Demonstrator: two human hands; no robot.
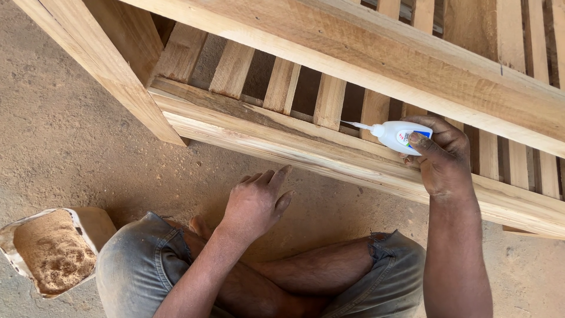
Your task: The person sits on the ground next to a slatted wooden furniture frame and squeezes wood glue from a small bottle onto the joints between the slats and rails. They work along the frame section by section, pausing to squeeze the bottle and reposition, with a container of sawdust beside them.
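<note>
We sit cross-legged on the sandy floor, and our knees in grey shorts show along the bottom of the frame. Our right hand is at the right of the frame, and its fingers are wrapped tight around a small white glue bottle. The bottle lies on its side, just right of the middle, and its thin tip points left, over the lower rail of a wooden frame (the pale kind, with many slats). The tip is very close to the wood, but we cannot tell if it touches. Our left hand is in the middle of the frame, lower down. It holds nothing. Its fingers are loosely curled and half open, just above the floor in front of the rail. At the lower left sits a container full of sawdust
</note>
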